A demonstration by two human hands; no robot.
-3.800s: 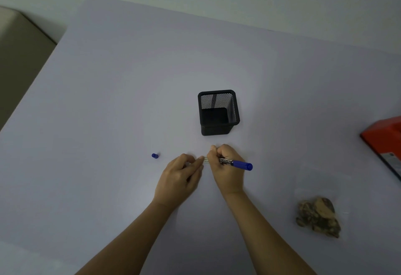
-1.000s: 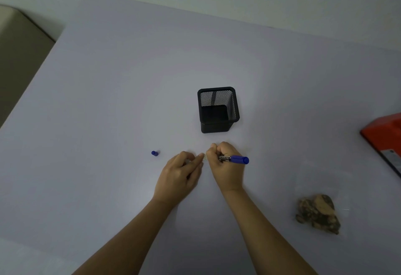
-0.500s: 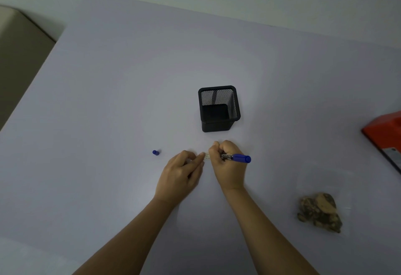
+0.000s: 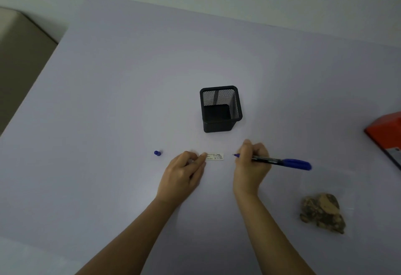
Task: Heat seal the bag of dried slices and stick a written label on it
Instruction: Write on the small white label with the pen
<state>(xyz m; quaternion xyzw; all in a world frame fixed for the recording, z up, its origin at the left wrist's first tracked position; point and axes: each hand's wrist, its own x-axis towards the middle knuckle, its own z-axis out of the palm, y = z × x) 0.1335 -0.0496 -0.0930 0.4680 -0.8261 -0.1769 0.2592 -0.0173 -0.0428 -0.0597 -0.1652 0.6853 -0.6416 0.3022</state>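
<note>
Gripped in our right hand (image 4: 251,162) is a blue-capped black marker pen (image 4: 280,162), its tip just right of the small white paper label (image 4: 214,156). Our left hand (image 4: 184,170) pins the label's left end to the pale table (image 4: 108,101) with a fingertip. We see the clear bag of brown dried slices (image 4: 322,211) lying well right, an orange sealer (image 4: 386,138) beyond it, a black mesh pen holder (image 4: 220,108) behind the label, and a small blue cap (image 4: 157,153) left.

Your right hand (image 4: 251,164) has pulled the pen (image 4: 280,162) rightward off the label (image 4: 214,156), uncovering its handwritten lines; the tip now sits just beside it.
</note>
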